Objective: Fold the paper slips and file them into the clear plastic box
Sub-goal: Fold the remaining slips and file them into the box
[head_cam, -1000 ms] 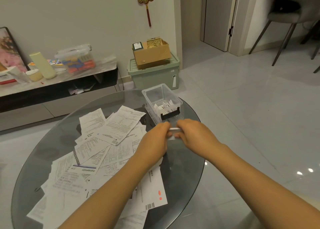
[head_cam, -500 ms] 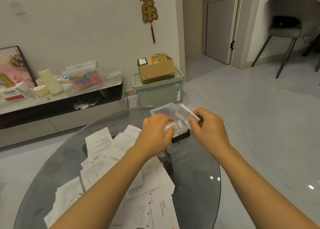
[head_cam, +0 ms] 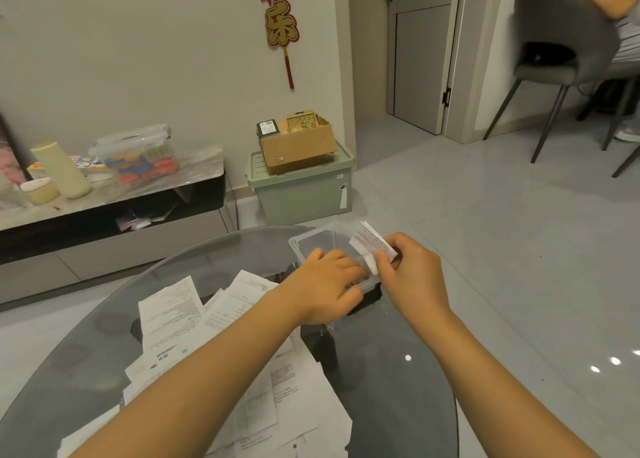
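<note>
1. In the head view, our right hand [head_cam: 412, 277] pinches a folded paper slip [head_cam: 372, 246] between thumb and fingers; this grip is pressed together on the slip's lower corner. The slip stands tilted just above the clear plastic box [head_cam: 311, 244], at about 1 o'clock from our left hand [head_cam: 325, 286].
2. Our left hand rests on the near side of the box, fingers bent down over its rim. We cannot tell whether it holds the rim or only presses inside.
3. The box sits on the glass counter [head_cam: 398, 371], toward its far edge at 12 o'clock. The loose unfolded slips [head_cam: 194, 315] lie in a heap at 8 o'clock from the box.
4. We judge the slip very light, thin and soft. It bends easily and can spring open, so we should hold it across the folded edge and keep the layers together while sliding it in.
5. The box looks light and may slide on the smooth glass, so a steadying hand seems useful.
</note>
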The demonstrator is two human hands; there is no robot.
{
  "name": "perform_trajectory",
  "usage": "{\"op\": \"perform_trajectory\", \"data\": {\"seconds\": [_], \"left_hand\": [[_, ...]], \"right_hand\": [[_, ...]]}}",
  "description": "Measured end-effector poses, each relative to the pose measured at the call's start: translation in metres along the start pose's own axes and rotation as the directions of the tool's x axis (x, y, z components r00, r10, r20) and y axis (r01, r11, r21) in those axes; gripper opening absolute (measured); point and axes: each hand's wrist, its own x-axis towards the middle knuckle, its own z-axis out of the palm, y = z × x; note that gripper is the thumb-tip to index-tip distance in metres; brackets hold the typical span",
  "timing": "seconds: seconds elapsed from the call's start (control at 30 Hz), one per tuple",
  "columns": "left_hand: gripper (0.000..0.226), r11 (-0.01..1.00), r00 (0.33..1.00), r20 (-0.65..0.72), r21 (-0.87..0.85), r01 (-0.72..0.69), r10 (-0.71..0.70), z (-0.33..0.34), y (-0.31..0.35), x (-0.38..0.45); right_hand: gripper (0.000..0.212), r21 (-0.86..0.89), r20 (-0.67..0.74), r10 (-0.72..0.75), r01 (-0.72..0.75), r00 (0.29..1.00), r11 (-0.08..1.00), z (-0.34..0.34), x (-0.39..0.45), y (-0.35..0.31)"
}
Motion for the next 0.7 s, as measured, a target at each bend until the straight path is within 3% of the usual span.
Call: {"op": "perform_trajectory", "data": {"seconds": [0.27, 0.4, 0.57, 0.7], "left_hand": [[0.064, 0.999, 0.999, -0.036, 0.034, -0.021, 0.022, 0.01, -0.003, -0.004], [0.051, 1.0, 0.997, -0.07, -0.002, -0.013, 0.012, 0.009, -0.002, -0.008], [0.061, 0.999, 0.999, -0.007, -0.006, 0.053, -0.053, 0.007, -0.003, 0.001], [0.056, 0.998, 0.997, 0.054, 0.032, 0.048, -0.05, 0.004, -0.004, 0.005]], "right_hand": [[0.015, 0.006, -0.009, 0.009, -0.009, 1.0, 1.0, 0.007, -0.001, -0.005], [0.015, -0.199, -0.018, 0.009, -0.012, 1.0, 0.98, 0.015, -0.004, -0.008], [0.011, -0.102, -0.065, 0.015, -0.022, 0.998, 0.995, 0.017, -0.002, -0.01], [0.013, -0.079, -0.051, 0.017, -0.021, 0.999, 0.997, 0.016, 0.001, -0.008]]}}
